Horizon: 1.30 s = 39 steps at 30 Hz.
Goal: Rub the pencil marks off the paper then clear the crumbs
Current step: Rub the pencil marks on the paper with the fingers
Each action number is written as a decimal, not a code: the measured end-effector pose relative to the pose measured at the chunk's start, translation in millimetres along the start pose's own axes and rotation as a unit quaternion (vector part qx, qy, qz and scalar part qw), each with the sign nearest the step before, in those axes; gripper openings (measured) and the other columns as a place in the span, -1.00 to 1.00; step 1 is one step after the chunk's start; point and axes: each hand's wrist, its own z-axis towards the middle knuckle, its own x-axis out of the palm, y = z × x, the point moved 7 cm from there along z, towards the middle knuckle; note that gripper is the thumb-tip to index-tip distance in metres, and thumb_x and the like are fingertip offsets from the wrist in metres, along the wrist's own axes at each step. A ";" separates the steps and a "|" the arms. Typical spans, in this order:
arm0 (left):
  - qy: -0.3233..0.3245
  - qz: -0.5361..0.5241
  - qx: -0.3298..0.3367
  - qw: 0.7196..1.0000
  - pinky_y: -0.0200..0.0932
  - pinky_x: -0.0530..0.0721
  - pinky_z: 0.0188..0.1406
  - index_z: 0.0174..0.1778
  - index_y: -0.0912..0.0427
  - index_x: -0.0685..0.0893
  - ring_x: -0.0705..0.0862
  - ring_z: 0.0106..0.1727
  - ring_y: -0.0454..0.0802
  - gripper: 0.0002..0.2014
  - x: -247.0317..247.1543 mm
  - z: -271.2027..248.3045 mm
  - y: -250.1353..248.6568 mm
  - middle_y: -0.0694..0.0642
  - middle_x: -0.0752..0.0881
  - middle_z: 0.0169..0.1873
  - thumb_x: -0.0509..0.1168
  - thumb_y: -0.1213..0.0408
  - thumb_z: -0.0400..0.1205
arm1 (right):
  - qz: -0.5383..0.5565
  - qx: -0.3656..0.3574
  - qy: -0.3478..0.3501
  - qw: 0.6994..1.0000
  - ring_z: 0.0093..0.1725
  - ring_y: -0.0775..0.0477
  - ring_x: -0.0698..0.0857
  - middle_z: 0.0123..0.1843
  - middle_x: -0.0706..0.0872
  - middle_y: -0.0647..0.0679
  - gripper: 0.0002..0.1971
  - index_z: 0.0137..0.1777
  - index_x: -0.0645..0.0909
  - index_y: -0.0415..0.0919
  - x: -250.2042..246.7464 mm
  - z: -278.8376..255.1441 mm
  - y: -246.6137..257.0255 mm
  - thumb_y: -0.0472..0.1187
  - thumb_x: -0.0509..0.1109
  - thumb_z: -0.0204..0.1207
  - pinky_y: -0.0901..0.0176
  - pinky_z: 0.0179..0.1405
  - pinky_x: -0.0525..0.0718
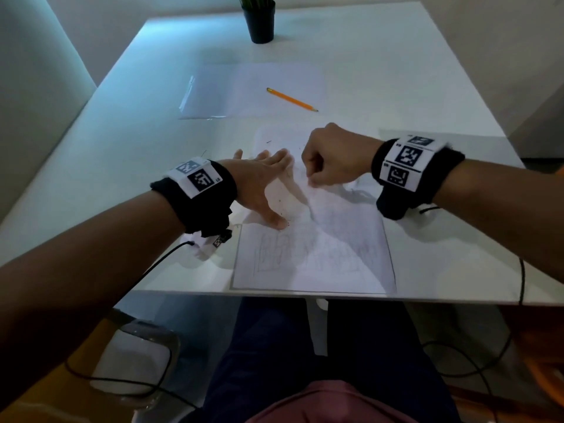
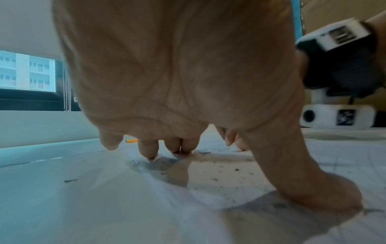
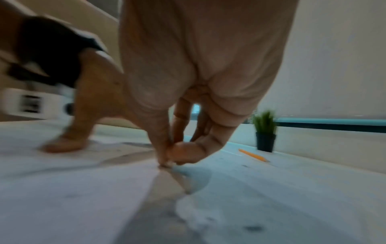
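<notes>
A white paper [image 1: 320, 254] with faint pencil sketches lies at the table's near edge. My left hand [image 1: 259, 181] is spread flat on its upper left part, with the thumb [image 2: 325, 191] and fingertips [image 2: 149, 151] pressing it down. Dark crumbs [image 2: 236, 170] are scattered on the sheet between thumb and fingers. My right hand [image 1: 329, 160] is curled just right of the left one. Its thumb and fingers [image 3: 177, 155] pinch a small eraser against the paper, and the fingers hide almost all of it. The sheet is rumpled around that spot.
An orange pencil [image 1: 291, 99] lies on a second clear sheet [image 1: 244, 90] farther back. A black pot with a green plant [image 1: 259, 24] stands at the far edge of the white table [image 1: 122, 148]. Cables hang from both wrist bands.
</notes>
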 end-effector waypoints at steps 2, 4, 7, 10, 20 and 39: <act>0.001 -0.003 0.000 1.000 0.47 -0.27 0.62 0.71 -0.04 -0.40 -0.25 0.75 0.03 0.41 0.4 -0.7 1.3 -0.12 -0.38 0.70 0.43 -0.51 0.24 | -0.007 -0.026 0.021 0.999 -0.46 0.16 0.63 -0.48 0.67 0.08 -0.79 -0.46 0.64 -0.14 8.4 -3.9 16.4 -0.33 0.51 0.37 0.14 -0.29 0.75; 0.000 0.000 0.001 1.000 0.46 -0.26 0.61 0.71 -0.05 -0.40 -0.25 0.75 0.03 0.42 1.1 0.4 1.5 -0.09 -0.38 0.71 0.44 -0.51 0.23 | 0.004 -0.067 0.074 0.995 -0.49 0.15 0.59 -0.50 0.65 0.10 -0.83 -0.44 0.65 -0.17 28.5 -15.2 39.8 -0.32 0.50 0.35 0.29 -0.39 0.62; 0.002 -0.001 0.000 1.000 0.48 -0.23 0.62 0.71 -0.02 -0.41 -0.26 0.75 0.02 0.40 0.7 -0.8 -0.6 -0.11 -0.38 0.71 0.44 -0.48 0.27 | 0.008 -0.011 0.039 0.999 -0.43 0.11 0.68 -0.45 0.73 0.06 -0.85 -0.43 0.69 -0.16 14.1 -7.0 13.9 -0.28 0.54 0.34 0.04 -0.27 0.77; 0.001 -0.005 -0.003 1.000 0.50 -0.20 0.62 0.71 -0.01 -0.41 -0.25 0.75 0.03 0.39 -0.8 -3.7 -1.7 -0.11 -0.37 0.71 0.44 -0.47 0.30 | 0.001 -0.004 0.010 1.000 -0.41 0.04 0.69 -0.45 0.73 0.00 -0.82 -0.45 0.66 -0.18 6.2 -3.2 7.9 -0.31 0.53 0.34 -0.02 -0.28 0.77; 0.005 -0.005 -0.009 1.000 0.53 -0.17 0.61 0.71 0.02 -0.42 -0.24 0.75 0.03 0.39 -0.9 -5.7 -1.9 -0.10 -0.38 0.71 0.45 -0.46 0.30 | 0.005 -0.025 0.013 1.000 -0.40 0.12 0.69 -0.45 0.71 0.08 -0.82 -0.43 0.67 -0.16 12.8 -11.9 15.4 -0.31 0.53 0.36 0.10 -0.27 0.75; -0.016 -0.035 0.013 0.999 0.56 -0.22 0.58 0.71 -0.14 -0.38 -0.28 0.74 0.03 0.36 1.4 -5.5 -1.5 -0.11 -0.36 0.71 0.47 -0.45 0.27 | 0.027 -0.056 0.057 0.996 -0.38 0.06 0.72 -0.42 0.75 0.03 -0.88 -0.39 0.70 -0.18 28.4 -14.3 29.3 -0.28 0.53 0.36 0.14 -0.31 0.71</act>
